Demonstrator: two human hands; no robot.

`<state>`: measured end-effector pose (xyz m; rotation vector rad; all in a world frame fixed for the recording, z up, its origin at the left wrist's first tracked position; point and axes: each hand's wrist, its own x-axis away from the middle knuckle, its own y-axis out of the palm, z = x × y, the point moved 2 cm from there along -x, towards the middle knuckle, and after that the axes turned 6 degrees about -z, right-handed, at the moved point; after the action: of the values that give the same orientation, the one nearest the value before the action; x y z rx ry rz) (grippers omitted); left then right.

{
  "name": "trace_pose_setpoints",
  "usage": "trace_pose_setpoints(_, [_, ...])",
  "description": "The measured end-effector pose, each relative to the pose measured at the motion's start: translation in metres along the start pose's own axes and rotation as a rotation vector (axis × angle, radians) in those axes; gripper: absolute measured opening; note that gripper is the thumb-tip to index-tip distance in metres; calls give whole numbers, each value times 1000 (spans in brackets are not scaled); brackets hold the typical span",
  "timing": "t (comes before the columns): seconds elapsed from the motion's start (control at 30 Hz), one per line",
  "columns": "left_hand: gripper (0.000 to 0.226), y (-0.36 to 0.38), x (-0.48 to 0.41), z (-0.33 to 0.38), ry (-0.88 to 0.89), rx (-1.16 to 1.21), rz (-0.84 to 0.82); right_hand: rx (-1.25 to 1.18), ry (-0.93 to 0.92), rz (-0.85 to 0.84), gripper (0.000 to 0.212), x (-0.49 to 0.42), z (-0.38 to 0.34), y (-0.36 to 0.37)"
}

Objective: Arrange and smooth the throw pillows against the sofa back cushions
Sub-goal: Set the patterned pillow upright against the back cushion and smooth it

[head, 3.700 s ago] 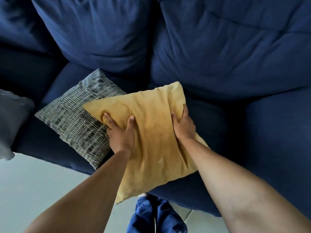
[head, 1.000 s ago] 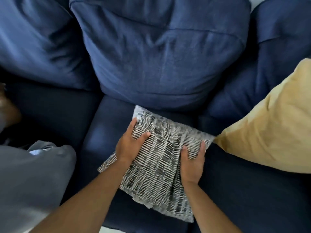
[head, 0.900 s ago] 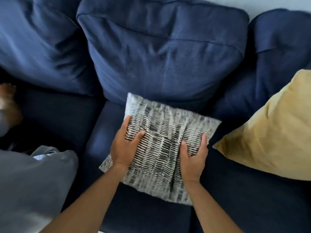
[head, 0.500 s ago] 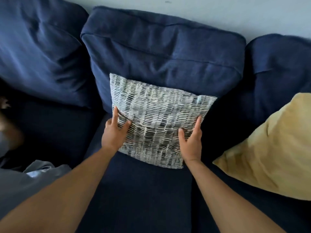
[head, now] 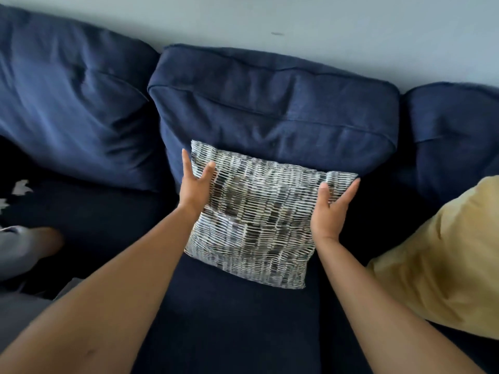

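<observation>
- The grey-and-white woven square throw pillow (head: 253, 214) stood on the seat, leaning against the middle navy fabric back cushion (head: 272, 109).
- The left hand (head: 195, 187) lay spread on its left edge; the right hand (head: 330, 209), fingers extended, cupped the right edge.
- Best play here, I reckoned: press both sides evenly, square the corners, then sweep flat palms outward.
- The mustard-yellow throw pillow (head: 442, 255) sat near, to the right.

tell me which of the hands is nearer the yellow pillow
Right. The right hand sits at the patterned pillow's right edge, beside the yellow pillow; the left hand is at its far left edge.
</observation>
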<state>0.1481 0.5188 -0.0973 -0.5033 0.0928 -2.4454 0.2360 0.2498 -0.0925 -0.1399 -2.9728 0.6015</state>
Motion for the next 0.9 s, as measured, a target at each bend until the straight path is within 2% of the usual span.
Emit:
trace_pose_setpoints(0.07, [75, 3, -5, 6, 3, 64, 24, 6, -91, 33, 68, 2, -8, 6])
trace_pose_setpoints(0.23, [54, -12, 5, 21, 259, 102, 244, 10, -304, 142, 54, 7, -25, 18])
trace_pose_setpoints(0.3, [57, -16, 4, 15, 271, 38, 219, 34, -274, 123, 54, 7, -14, 26])
trace_pose_setpoints(0.43, [62, -24, -2, -2, 131, -148, 221, 118, -161, 131, 58, 13, 0, 35])
trace_pose_setpoints(0.53, [66, -31, 2, 7, 334, -465, 371, 291, -179, 281, 60, 19, -15, 35])
trace_pose_setpoints(0.6, [59, -24, 12, 12, 597, -651, 378, 365, -366, 332, 57, 28, -31, 38])
trace_pose_setpoints(0.67, [53, -6, 23, 10, 861, -770, 245, 446, -614, 223, 55, 42, -45, 57])
trace_pose_setpoints(0.73, [51, 12, 26, -2, 965, -874, 79, 574, -775, -1, 54, 56, -43, 85])
trace_pose_setpoints(0.8, [53, 22, 15, -17, 944, -1013, -24, 741, -837, -164, 57, 58, -27, 108])
trace_pose_setpoints(0.9, [58, 13, -21, -32, 820, -1217, -69, 921, -771, -212, 59, 29, -2, 107])
